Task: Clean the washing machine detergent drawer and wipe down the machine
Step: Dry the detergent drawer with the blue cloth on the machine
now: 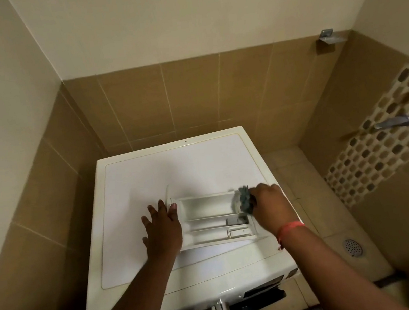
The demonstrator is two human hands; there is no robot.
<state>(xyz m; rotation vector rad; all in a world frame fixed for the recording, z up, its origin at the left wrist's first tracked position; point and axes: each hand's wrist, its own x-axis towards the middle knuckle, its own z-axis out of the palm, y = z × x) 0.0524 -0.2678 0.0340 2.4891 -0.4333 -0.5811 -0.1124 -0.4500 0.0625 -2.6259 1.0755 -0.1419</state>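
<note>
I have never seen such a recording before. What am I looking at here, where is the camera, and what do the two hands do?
The single picture comes from a camera worn on a person's head, looking down at their own arms. Below is a white washing machine in a tiled corner. Its detergent drawer has been taken out and lies on the machine's top. The left hand rests with straight fingers against the drawer's left end, steadying it. The right hand grips a grey cloth at the drawer's right end, apparently wiping it.

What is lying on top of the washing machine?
The removed detergent drawer lies on the washing machine lid. The left hand steadies it; the right hand wipes with a grey cloth. The lid beneath is hidden.
</note>
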